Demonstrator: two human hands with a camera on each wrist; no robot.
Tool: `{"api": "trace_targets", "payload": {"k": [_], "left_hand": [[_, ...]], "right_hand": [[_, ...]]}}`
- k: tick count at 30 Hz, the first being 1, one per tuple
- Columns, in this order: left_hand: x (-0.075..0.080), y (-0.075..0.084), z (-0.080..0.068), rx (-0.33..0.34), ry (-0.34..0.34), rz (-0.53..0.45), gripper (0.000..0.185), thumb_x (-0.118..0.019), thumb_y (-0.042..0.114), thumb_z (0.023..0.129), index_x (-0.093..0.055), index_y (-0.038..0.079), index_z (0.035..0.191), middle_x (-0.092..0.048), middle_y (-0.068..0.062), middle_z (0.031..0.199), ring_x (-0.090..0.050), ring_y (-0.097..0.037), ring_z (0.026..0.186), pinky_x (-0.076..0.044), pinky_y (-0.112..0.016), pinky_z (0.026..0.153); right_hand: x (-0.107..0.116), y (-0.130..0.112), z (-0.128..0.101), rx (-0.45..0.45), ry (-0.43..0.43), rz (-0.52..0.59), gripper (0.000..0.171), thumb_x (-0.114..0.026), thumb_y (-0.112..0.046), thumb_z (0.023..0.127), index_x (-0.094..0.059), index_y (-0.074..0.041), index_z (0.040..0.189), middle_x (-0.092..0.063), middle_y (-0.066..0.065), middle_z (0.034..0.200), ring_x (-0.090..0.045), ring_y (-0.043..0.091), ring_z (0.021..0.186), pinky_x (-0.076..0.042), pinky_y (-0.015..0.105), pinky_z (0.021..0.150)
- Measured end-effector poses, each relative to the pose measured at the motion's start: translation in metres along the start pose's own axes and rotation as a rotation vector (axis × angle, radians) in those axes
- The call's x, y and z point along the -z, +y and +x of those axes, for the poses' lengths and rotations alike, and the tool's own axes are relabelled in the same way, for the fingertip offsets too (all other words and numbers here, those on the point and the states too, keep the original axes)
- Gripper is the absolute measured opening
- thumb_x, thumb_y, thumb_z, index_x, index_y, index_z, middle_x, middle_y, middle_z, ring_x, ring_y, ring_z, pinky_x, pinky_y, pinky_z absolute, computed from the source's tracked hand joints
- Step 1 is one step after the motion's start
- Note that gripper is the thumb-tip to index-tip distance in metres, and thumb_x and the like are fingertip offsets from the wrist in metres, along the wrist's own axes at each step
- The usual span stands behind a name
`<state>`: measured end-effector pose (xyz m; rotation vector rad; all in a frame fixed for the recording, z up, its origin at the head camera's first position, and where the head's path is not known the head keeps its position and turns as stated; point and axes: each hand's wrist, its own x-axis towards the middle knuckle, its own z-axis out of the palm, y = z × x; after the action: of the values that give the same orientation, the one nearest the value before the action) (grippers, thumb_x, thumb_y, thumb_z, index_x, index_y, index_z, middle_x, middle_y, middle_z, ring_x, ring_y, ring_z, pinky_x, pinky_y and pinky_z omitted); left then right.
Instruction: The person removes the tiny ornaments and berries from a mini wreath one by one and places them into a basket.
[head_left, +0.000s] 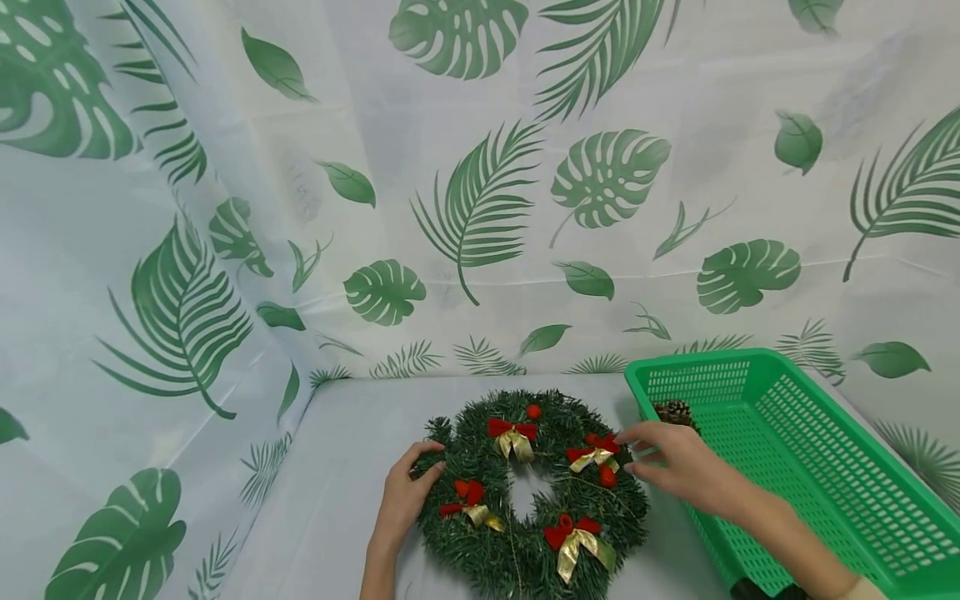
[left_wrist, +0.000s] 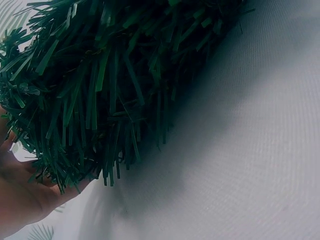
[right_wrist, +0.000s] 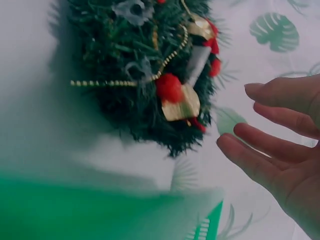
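A green tinsel Christmas wreath (head_left: 472, 558) lies flat on the white surface, decorated with red-and-gold bows (head_left: 577, 537) and red balls (head_left: 533, 412). At its left edge my left hand (head_left: 403, 496) grips the greenery between thumb and fingers; the left wrist view shows that hand (left_wrist: 30, 192) against the wreath's tips, partly hidden by them. Beside the upper right bow (head_left: 594, 452) is my right hand (head_left: 678, 462), holding nothing. In the right wrist view its extended fingers (right_wrist: 270, 142) stand apart from the wreath (right_wrist: 115, 55), which carries a gold bead string (right_wrist: 107, 83).
A green plastic basket (head_left: 780, 479) stands right of the wreath, under my right forearm. Brown pine cones (head_left: 675, 412) lie in its far left corner. A white cloth with green leaf prints (head_left: 480, 333) hangs behind and to the left.
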<state>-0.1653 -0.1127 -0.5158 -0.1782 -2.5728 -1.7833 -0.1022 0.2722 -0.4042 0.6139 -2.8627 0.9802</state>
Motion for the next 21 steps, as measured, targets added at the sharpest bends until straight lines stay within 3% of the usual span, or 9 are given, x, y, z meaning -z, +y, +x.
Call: {"api": "trace_targets", "payload": {"k": [8,13,21], "left_hand": [[-0.001,0.001,0.000,-0.008,0.003,0.005,0.023,-0.068,0.020,0.100,-0.070,0.019,0.123,-0.059,-0.013,0.146,-0.054,-0.038,0.135,-0.052,-0.051,0.097],[-0.001,0.002,0.000,-0.001,-0.004,0.014,0.023,-0.068,0.023,0.101,-0.070,0.019,0.123,-0.058,-0.013,0.147,-0.049,-0.040,0.140,-0.047,-0.060,0.103],[0.001,-0.002,0.001,0.007,0.000,0.016,0.022,-0.068,0.024,0.101,-0.070,0.021,0.122,-0.058,-0.012,0.147,-0.049,-0.040,0.140,-0.046,-0.060,0.104]], "right_hand": [[-0.013,-0.001,0.014,-0.009,-0.114,0.003,0.028,-0.078,0.001,0.086,-0.071,0.002,0.113,-0.072,0.014,0.107,-0.070,0.026,0.088,-0.058,0.026,0.071],[-0.019,0.002,0.016,0.001,-0.125,-0.003,0.027,-0.079,0.004,0.084,-0.071,0.002,0.110,-0.072,0.013,0.103,-0.070,0.022,0.085,-0.057,0.024,0.070],[-0.026,0.007,0.021,0.029,-0.141,-0.046,0.026,-0.079,0.006,0.082,-0.072,-0.001,0.105,-0.073,0.011,0.101,-0.071,0.024,0.085,-0.058,0.025,0.070]]}}
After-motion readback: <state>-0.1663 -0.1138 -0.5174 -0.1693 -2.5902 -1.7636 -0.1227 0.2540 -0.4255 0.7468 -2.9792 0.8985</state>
